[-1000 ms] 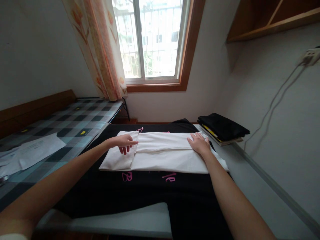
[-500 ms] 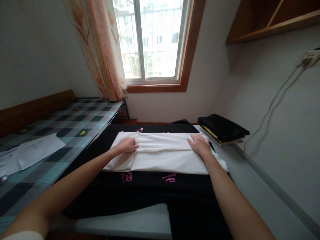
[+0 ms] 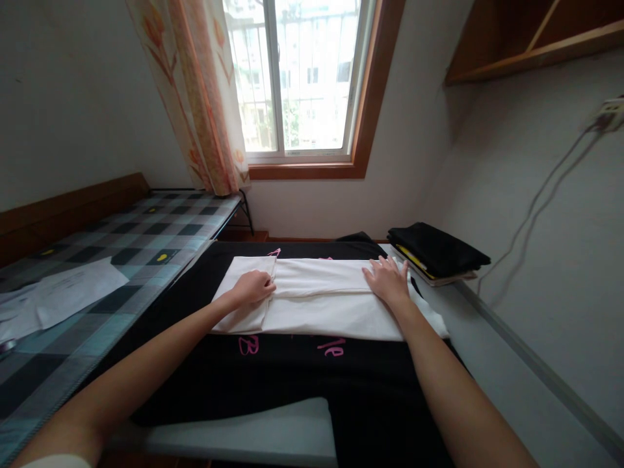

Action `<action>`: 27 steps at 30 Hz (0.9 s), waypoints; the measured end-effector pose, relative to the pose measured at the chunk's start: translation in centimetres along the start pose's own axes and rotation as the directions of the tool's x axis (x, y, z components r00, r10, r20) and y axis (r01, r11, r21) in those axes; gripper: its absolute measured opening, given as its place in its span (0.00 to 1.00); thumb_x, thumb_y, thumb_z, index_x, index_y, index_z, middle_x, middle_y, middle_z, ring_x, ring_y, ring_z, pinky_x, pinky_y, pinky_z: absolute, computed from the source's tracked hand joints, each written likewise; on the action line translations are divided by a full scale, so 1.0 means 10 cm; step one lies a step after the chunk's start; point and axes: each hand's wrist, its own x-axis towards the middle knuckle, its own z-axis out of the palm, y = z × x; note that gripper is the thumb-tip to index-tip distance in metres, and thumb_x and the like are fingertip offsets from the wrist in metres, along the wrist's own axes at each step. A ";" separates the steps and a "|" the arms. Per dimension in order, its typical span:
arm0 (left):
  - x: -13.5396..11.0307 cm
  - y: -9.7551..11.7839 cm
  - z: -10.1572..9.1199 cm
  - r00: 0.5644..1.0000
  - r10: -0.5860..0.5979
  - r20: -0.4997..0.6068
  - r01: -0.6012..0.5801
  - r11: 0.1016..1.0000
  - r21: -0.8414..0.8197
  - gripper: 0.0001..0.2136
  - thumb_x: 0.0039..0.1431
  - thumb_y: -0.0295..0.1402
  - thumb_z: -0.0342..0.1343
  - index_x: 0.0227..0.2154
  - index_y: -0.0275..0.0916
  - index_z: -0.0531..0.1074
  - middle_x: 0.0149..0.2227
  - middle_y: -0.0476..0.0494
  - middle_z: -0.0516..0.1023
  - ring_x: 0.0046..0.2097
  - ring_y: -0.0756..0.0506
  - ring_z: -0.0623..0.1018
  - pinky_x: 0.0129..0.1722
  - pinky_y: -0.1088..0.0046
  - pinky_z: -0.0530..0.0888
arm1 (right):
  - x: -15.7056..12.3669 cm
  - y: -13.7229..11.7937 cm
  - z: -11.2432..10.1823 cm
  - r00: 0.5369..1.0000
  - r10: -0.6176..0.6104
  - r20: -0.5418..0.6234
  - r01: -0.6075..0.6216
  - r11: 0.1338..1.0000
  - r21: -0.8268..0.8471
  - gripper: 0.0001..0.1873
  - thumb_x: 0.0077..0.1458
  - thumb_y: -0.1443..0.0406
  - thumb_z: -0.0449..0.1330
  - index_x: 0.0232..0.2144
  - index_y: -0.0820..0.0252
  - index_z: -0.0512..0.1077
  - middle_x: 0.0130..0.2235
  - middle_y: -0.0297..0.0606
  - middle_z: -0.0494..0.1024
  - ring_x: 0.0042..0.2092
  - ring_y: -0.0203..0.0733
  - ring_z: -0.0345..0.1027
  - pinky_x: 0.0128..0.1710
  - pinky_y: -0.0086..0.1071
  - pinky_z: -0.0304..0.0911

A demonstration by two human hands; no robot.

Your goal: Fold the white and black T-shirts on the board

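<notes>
A white cloth (image 3: 322,312), folded into a long strip with its left end turned over, lies across a black cloth (image 3: 292,370) with pink lettering; it looks like a garment, though its kind does not show clearly. My left hand (image 3: 253,286) is closed on the edge of the turned-over left end, fingertips curled and partly hidden. Toward the right end of the strip, my right hand (image 3: 389,279) rests flat with fingers spread, pressing on the white fabric. Past that hand the right end is slightly rumpled.
A bed with a checked cover (image 3: 190,224) stands at left, with paper sheets (image 3: 82,292) on it. At right, a folded black item (image 3: 439,250) sits on a stack by the wall. Ahead are a curtain (image 3: 199,97) and a window (image 3: 312,78); a cable (image 3: 531,201) hangs at right.
My left hand and the turned-over left end have shifted slightly to the right. The right hand stays spread on the white cloth in nearly the same place.
</notes>
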 end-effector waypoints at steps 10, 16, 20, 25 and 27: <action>0.04 -0.01 0.01 0.997 0.073 -0.006 -0.073 0.997 0.026 0.14 0.54 0.37 0.48 0.20 0.39 0.74 0.26 0.41 0.77 0.29 0.45 0.74 0.28 0.72 0.60 | -0.05 -0.32 0.04 0.938 -0.237 0.253 0.215 0.970 0.113 0.36 0.63 0.45 0.37 0.66 0.55 0.53 0.68 0.47 0.50 0.68 0.54 0.41 0.64 0.52 0.40; 0.00 0.02 0.03 0.998 0.043 -0.041 -0.042 0.998 0.042 0.14 0.55 0.37 0.48 0.21 0.39 0.74 0.27 0.41 0.78 0.30 0.44 0.75 0.30 0.71 0.61 | -0.04 -0.32 0.02 0.932 -0.215 0.292 0.192 0.975 0.108 0.36 0.63 0.44 0.37 0.67 0.52 0.51 0.69 0.46 0.48 0.68 0.52 0.40 0.64 0.50 0.40; 0.01 0.04 0.01 0.998 0.035 -0.060 -0.033 0.999 0.031 0.15 0.56 0.37 0.47 0.22 0.39 0.74 0.27 0.40 0.78 0.31 0.43 0.76 0.31 0.71 0.62 | -0.04 -0.32 0.01 0.935 -0.216 0.280 0.192 0.975 0.111 0.36 0.63 0.45 0.37 0.67 0.52 0.52 0.69 0.46 0.49 0.68 0.52 0.41 0.64 0.50 0.40; 0.03 0.09 0.04 0.998 0.044 -0.048 -0.043 0.999 0.027 0.13 0.55 0.37 0.48 0.22 0.39 0.75 0.28 0.40 0.79 0.32 0.43 0.76 0.33 0.70 0.63 | -0.05 -0.32 0.00 0.936 -0.221 0.273 0.195 0.973 0.121 0.35 0.63 0.45 0.38 0.66 0.52 0.52 0.68 0.45 0.50 0.68 0.51 0.42 0.64 0.50 0.41; 0.02 0.10 0.06 0.997 0.050 -0.054 -0.048 0.998 0.030 0.13 0.55 0.37 0.48 0.22 0.39 0.75 0.29 0.39 0.79 0.32 0.43 0.76 0.33 0.70 0.63 | -0.05 -0.32 -0.01 0.937 -0.222 0.271 0.195 0.973 0.123 0.35 0.63 0.46 0.39 0.66 0.53 0.53 0.68 0.45 0.50 0.68 0.52 0.42 0.64 0.50 0.41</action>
